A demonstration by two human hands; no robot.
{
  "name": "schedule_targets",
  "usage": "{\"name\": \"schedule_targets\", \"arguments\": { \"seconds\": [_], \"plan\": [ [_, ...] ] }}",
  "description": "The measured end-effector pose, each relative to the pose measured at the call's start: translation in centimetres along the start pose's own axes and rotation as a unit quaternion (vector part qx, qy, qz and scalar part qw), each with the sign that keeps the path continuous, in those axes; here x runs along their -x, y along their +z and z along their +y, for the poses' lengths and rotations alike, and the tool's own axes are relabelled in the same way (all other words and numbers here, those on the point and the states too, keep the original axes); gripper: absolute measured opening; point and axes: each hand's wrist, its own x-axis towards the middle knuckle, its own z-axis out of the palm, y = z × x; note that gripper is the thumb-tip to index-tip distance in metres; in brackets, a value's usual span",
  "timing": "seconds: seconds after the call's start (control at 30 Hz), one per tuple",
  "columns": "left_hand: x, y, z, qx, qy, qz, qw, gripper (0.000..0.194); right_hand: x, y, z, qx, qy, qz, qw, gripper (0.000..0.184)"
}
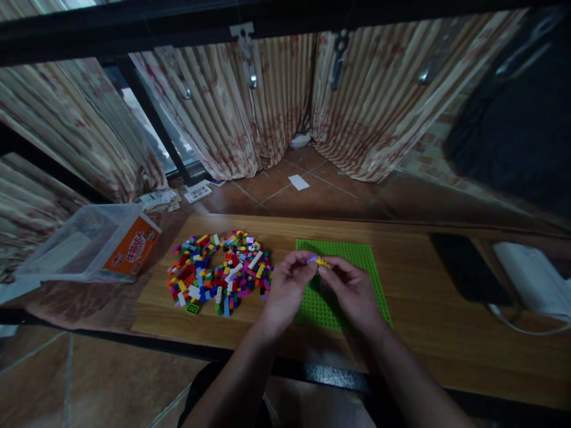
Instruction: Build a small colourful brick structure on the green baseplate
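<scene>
The left hand (289, 285) pinches a purple brick (311, 258) and the right hand (354, 288) a yellow brick (322, 262), each nearly closed, the 2 bricks meeting above the green plate (352, 252). The pile (207, 279) lies left of it.

left hand (288, 285) and right hand (354, 291) partly cover the purple piece (311, 259) and yellow piece (320, 261); stud count too small to tell. hands also block mid baseplate (332, 247). pile (209, 279): lower bricks buried. label (132, 245) print blurred. dark thing (513, 125) cut by right edge, can't identify.
</scene>
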Motion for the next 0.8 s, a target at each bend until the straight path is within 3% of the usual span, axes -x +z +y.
{"name": "schedule_targets", "arguments": {
  "seconds": [0.5,0.8],
  "plan": [
    [-0.58,-0.24,0.25,-0.116,0.041,-0.002,0.992,0.018,-0.33,0.48,-0.19,-0.088,0.072,0.004,0.993,0.028],
    [-0.34,-0.3,0.37,0.085,-0.073,0.04,0.993,0.026,-0.13,0.54,-0.52,-0.248,0.184,0.009,0.951,0.03]
  ]
}}
